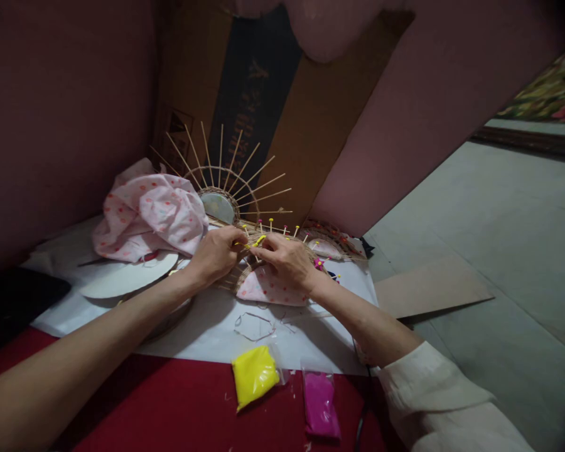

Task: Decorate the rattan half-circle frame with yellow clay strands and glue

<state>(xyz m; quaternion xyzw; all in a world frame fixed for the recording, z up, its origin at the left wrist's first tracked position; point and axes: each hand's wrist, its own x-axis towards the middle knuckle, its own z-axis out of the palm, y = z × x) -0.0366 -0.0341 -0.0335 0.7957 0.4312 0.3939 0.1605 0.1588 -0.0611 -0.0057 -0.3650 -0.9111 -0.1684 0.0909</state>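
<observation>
My left hand and my right hand meet over a small woven half-round basket piece lined with pink spotted cloth. Thin sticks tipped with yellow and pink beads stand up along its rim. My right hand's fingers pinch a yellow bead at a stick's tip. My left hand is closed on the woven rim beside it. Behind stands a woven sunburst frame with a round mirror and bare sticks fanning out.
Crumpled pink spotted cloth lies over a white card disc. A yellow bead bag and a pink bead bag lie on red cloth. White paper, cardboard on the floor, another beaded piece.
</observation>
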